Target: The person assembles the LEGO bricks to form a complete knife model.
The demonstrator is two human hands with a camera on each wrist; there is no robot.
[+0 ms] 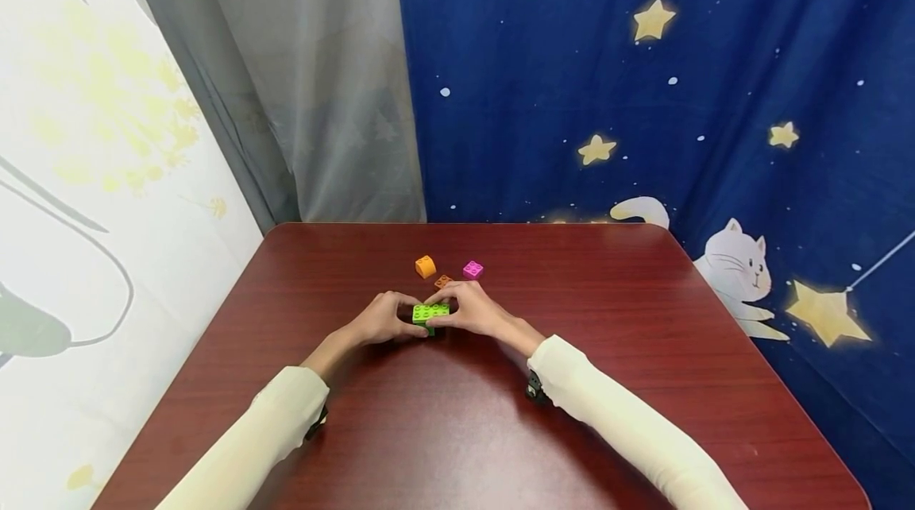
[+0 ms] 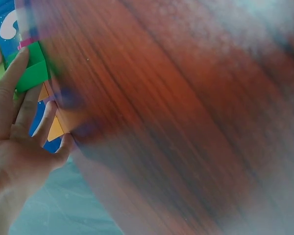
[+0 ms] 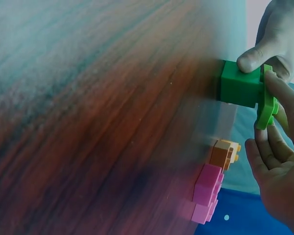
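Note:
A light green brick (image 1: 431,310) with studs sits flat on top of a darker green brick (image 3: 240,84), overhanging it to one side. My left hand (image 1: 382,318) grips the dark green brick from the left; its thumb presses the side in the right wrist view. My right hand (image 1: 475,310) pinches the light green brick (image 3: 267,104) between thumb and fingers at its right end. In the left wrist view the dark green block (image 2: 35,71) shows beside the left index finger. The lower brick is mostly hidden in the head view.
Just beyond the hands lie an orange curved brick (image 1: 426,267), a brownish-orange brick (image 1: 443,281) and a pink brick (image 1: 472,270). The dark red wooden table (image 1: 443,430) ends at curtains (image 1: 529,97) behind and at the left.

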